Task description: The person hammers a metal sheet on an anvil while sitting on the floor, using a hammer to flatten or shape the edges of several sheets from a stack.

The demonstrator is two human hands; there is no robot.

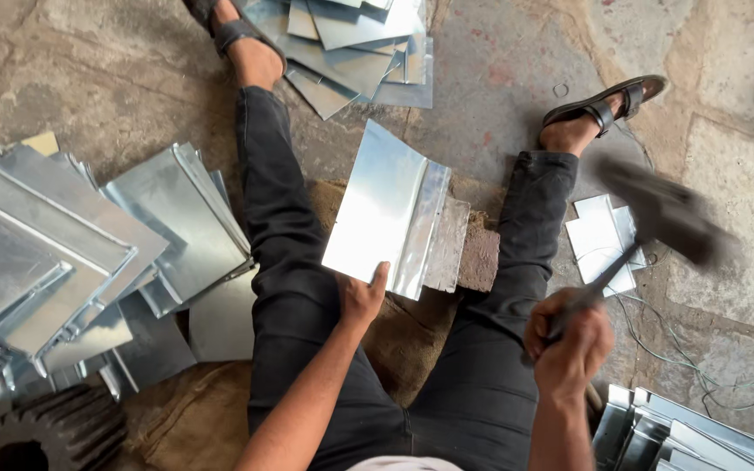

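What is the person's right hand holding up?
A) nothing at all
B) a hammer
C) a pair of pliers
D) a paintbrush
B: the right hand grips the handle of a hammer, whose blurred head is raised beside the right leg, while the left hand holds a folded metal sheet on a block.

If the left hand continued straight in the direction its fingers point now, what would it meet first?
The left hand already grips the near edge of the metal sheet. Its thumb points up the sheet, so going on it would probably slide along that shiny surface toward the far edge.
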